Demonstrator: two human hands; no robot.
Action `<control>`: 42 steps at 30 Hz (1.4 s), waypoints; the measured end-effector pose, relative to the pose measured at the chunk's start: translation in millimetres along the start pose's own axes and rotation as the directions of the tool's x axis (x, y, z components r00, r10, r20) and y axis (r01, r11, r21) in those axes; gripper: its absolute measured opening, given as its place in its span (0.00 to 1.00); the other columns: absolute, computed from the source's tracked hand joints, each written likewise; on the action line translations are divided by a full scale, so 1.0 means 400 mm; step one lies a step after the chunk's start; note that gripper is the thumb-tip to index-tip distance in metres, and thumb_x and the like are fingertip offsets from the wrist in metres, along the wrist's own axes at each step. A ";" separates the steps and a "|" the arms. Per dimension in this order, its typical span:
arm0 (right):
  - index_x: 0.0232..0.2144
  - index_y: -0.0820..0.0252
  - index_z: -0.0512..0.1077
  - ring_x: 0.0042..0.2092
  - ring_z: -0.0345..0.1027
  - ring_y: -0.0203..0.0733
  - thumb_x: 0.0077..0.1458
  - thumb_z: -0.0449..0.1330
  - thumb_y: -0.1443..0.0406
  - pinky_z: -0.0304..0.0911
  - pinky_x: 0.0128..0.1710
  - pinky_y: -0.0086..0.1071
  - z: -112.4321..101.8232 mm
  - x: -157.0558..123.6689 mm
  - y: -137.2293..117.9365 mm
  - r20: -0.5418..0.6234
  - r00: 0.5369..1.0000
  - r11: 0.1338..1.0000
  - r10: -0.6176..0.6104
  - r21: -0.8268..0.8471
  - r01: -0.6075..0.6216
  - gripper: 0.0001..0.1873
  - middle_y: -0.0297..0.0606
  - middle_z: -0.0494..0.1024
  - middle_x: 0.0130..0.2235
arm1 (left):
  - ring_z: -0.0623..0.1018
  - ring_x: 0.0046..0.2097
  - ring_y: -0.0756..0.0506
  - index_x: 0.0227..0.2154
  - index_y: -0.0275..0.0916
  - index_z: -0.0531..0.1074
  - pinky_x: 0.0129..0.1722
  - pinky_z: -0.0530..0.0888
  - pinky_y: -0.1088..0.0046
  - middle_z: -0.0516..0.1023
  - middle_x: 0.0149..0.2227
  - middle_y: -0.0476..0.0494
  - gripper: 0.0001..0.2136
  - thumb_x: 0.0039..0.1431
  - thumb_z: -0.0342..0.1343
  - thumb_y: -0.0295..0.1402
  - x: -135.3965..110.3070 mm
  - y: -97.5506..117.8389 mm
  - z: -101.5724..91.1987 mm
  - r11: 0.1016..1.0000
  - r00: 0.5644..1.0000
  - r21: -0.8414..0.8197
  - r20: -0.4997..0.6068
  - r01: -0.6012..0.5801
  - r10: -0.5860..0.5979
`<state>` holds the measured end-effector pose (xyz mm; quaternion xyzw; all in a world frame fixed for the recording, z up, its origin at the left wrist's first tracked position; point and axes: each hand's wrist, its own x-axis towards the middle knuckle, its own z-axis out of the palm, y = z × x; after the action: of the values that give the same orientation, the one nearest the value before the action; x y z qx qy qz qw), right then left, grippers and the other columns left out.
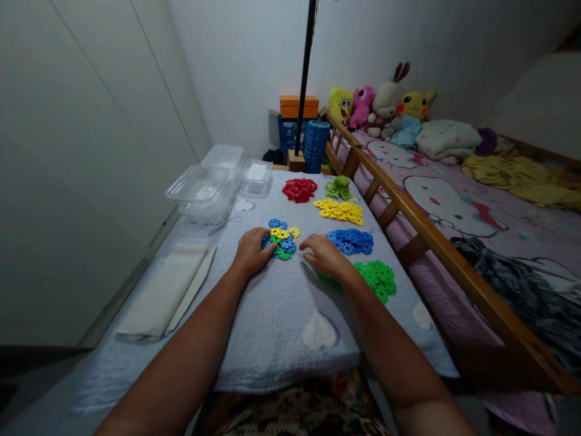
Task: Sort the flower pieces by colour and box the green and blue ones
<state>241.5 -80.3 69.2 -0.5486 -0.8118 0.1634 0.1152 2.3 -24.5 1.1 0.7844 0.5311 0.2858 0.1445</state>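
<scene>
A mixed heap of blue, yellow and green flower-shaped plastic discs [285,241] lies mid-table. My left hand [252,249] rests against its left side, thumb and fingers apart and touching the discs. To the right of the heap, my right hand [321,253] hovers with curved fingers, a gap between thumb and forefinger and nothing visible in it. Sorted piles stand beyond and beside it: blue discs [351,241], green discs [379,280] partly hidden by my right forearm, yellow discs [340,211], red discs [299,190] and light green discs [338,188].
Clear plastic containers [200,184] stand at the back left of the cloth-covered table [276,339]. A folded beige cloth [166,290] lies in front of them. A wooden bed rail [408,221] runs along the right side. Behind the table rises a black pole [305,75].
</scene>
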 end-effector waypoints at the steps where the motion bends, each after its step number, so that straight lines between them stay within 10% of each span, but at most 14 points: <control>1: 0.51 0.59 0.79 0.56 0.70 0.49 0.61 0.60 0.71 0.60 0.60 0.42 0.013 0.012 -0.011 -0.005 1.000 1.000 0.001 -0.024 -0.001 0.17 0.47 0.80 0.54 | 0.76 0.56 0.35 0.50 0.42 0.76 0.61 0.71 0.53 0.80 0.54 0.36 0.17 0.61 0.57 0.42 0.000 0.001 -0.001 1.000 1.000 -0.003 0.001 0.000 0.000; 10: 0.61 0.53 0.72 0.62 0.61 0.55 0.63 0.57 0.70 0.60 0.61 0.47 0.113 0.044 -0.048 -0.080 0.997 0.998 0.018 -0.053 -0.023 0.25 0.42 0.70 0.67 | 0.77 0.56 0.35 0.50 0.41 0.76 0.61 0.71 0.53 0.81 0.52 0.36 0.16 0.61 0.55 0.37 0.001 -0.002 0.001 1.000 1.000 -0.027 -0.014 0.005 -0.005; 31: 0.37 0.57 0.77 0.49 0.67 0.47 0.57 0.67 0.69 0.62 0.52 0.38 0.119 0.045 -0.015 -0.195 0.981 0.995 -0.020 0.088 0.038 0.05 0.40 0.76 0.44 | 0.79 0.56 0.34 0.49 0.39 0.77 0.60 0.72 0.52 0.82 0.52 0.34 0.15 0.62 0.56 0.37 -0.001 0.005 -0.004 0.998 1.000 -0.059 -0.013 -0.008 0.008; 42: 0.33 0.57 0.79 0.40 0.72 0.44 0.57 0.61 0.63 0.65 0.44 0.36 -0.012 0.010 0.126 -0.482 0.834 0.935 0.269 0.338 -0.106 0.07 0.38 0.80 0.36 | 0.77 0.59 0.33 0.54 0.41 0.75 0.62 0.70 0.51 0.79 0.56 0.35 0.24 0.58 0.63 0.46 -0.008 -0.002 -0.006 0.996 0.996 -0.055 0.053 -0.074 0.076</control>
<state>284.8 -58.5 54.0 -0.6261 -0.6576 0.1395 0.3951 -0.6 -27.4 1.7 0.8072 0.4894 0.2835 0.1689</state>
